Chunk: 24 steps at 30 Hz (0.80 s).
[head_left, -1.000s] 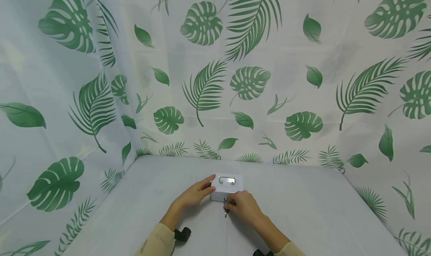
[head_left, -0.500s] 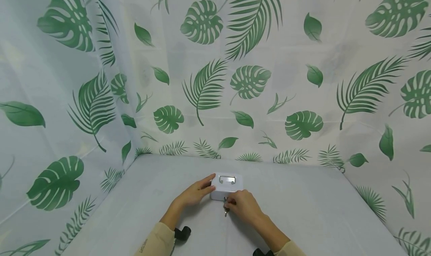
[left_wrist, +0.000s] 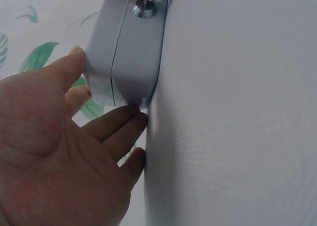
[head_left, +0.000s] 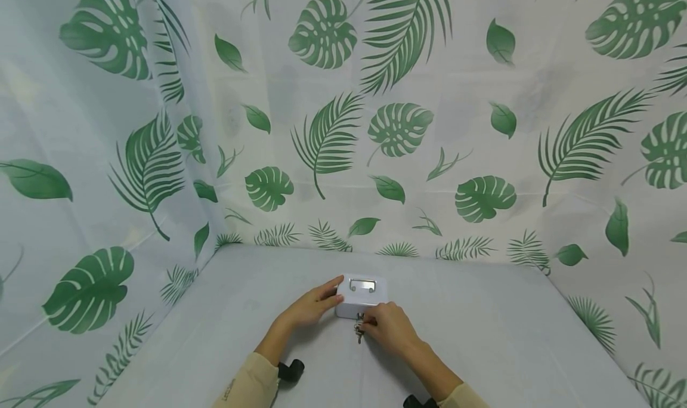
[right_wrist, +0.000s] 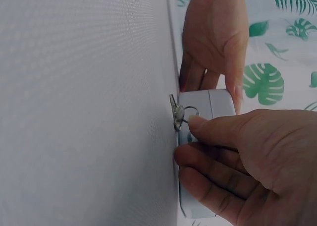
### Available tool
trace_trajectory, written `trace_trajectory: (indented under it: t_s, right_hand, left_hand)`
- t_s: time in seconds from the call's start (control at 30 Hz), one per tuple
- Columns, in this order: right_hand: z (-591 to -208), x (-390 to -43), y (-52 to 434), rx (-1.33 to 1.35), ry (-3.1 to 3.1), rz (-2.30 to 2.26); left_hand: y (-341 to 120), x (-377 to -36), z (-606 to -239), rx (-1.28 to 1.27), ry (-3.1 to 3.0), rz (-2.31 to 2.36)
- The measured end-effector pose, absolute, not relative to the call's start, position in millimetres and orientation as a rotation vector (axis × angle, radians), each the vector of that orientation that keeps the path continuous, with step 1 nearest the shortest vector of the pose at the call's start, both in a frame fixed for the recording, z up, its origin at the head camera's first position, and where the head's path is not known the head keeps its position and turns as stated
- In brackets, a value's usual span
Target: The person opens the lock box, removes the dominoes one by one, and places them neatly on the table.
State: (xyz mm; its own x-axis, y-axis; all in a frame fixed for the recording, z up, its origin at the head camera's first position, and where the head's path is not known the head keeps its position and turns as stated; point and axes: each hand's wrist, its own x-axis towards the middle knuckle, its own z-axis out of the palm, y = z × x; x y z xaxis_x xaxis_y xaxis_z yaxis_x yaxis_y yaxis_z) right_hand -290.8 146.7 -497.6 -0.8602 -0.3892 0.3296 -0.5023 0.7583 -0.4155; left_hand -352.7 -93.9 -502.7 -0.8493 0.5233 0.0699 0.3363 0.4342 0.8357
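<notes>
A small white metal cash box [head_left: 349, 309] lies on the table, its silver carrying handle [head_left: 362, 286] folded down on the lid. My left hand [head_left: 307, 309] rests against the box's left side, with thumb and fingers fairly straight in the left wrist view. At the front is a round silver lock [left_wrist: 144, 9]. My right hand [head_left: 392, 329] pinches a key at this lock; the key's head is mostly hidden behind the thumb and fingers. From it hangs a ring with spare keys [right_wrist: 176, 113], below the thumb tip in the head view.
A pale cloth covers the table [head_left: 483, 330]. White curtains with green leaf prints [head_left: 397, 130] stand behind it and along both sides. Black wrist camera mounts [head_left: 291, 372] sit near the beige sleeves [head_left: 251, 384].
The hanging keys have shifted slightly at the right hand's fingertips. Both hands and the box stay in nearly the same place.
</notes>
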Motion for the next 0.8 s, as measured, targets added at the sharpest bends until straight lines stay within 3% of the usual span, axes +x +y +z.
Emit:
trace_trajectory:
  t_s: [0.8]
  right_hand:
    - [-490.2, -294.0, 147.4, 0.646, -2.749, 0.752]
  left_hand:
    - [-93.2, -352.5, -502.7, 0.755, 2.464, 1.392]
